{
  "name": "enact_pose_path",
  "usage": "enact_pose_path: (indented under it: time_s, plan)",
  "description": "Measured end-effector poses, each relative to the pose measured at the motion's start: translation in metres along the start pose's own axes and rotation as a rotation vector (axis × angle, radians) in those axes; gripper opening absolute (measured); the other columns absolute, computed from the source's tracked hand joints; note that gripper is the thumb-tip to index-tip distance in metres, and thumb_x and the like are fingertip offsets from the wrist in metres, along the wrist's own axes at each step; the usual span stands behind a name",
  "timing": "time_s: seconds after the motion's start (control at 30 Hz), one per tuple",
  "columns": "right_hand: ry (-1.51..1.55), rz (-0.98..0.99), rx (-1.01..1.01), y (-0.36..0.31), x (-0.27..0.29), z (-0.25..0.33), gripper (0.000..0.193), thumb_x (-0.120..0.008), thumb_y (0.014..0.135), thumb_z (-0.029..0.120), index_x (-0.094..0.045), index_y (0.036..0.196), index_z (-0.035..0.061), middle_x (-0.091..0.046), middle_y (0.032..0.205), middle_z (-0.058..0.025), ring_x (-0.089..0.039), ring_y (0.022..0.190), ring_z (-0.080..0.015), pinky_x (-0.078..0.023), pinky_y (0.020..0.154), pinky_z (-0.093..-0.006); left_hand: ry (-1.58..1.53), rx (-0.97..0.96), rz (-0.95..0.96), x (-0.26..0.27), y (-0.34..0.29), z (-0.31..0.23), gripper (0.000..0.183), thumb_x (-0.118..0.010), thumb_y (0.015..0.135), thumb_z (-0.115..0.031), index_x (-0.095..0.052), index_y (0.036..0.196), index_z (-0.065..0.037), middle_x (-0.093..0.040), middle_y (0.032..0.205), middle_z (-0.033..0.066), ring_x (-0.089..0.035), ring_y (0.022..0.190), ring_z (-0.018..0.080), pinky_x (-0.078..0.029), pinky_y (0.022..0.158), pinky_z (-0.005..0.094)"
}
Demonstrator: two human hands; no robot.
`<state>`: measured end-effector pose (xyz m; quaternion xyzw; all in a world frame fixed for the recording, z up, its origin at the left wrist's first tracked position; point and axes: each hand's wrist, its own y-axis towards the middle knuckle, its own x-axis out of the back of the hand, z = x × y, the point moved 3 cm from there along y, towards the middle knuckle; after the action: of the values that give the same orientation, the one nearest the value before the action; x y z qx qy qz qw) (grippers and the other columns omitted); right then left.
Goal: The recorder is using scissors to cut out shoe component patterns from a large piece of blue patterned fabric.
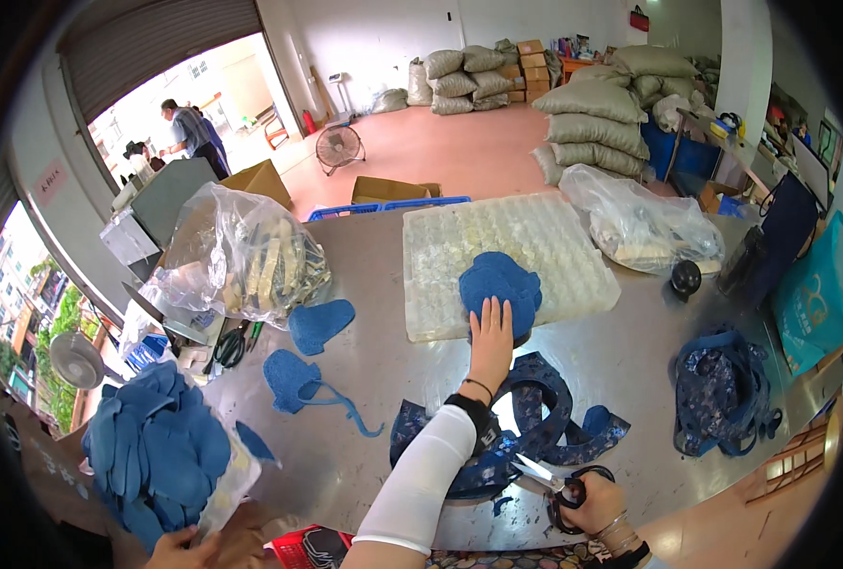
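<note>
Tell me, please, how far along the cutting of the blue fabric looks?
Done: cut blue pieces are stacked at the left, and a few lie loose on the table. In hand: the left hand presses a blue piece on the plastic tray; the right hand holds scissors. Left: patterned strips and a bundle.

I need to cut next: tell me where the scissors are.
In the head view, the scissors are at the lower right, held in the right hand at the table's near edge, beside the patterned fabric.
</note>
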<state>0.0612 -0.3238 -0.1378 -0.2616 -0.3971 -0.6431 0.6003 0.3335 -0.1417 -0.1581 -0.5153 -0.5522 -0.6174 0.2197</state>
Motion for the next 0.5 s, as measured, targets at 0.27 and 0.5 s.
enact_pose_path:
  time_s: [0.27,0.5]
  plan:
    - [0.006,0.2,-0.172,0.002,0.002,-0.003,0.043,-0.08,0.058,0.037,-0.059,0.079,0.0069,-0.061,0.067,-0.0038,-0.061,0.061,-0.0214,-0.048,0.056,-0.0312,-0.078,-0.006,-0.013,-0.004,0.0,0.001,0.056,-0.047,0.081,-0.001,-0.035,0.136,-0.002,-0.036,0.139,0.0201,-0.029,0.132,0.0328,-0.021,0.107,0.0512]
    - [-0.034,0.215,-0.184,0.005,0.003,0.0,0.047,-0.081,0.058,0.041,-0.059,0.079,0.0056,-0.061,0.065,-0.0048,-0.062,0.06,-0.0223,-0.049,0.056,-0.0314,-0.644,0.189,-0.046,0.049,0.002,0.032,0.035,-0.055,0.083,-0.011,-0.054,0.117,-0.001,-0.059,0.112,0.0211,-0.056,0.105,0.0367,-0.044,0.088,0.0397]
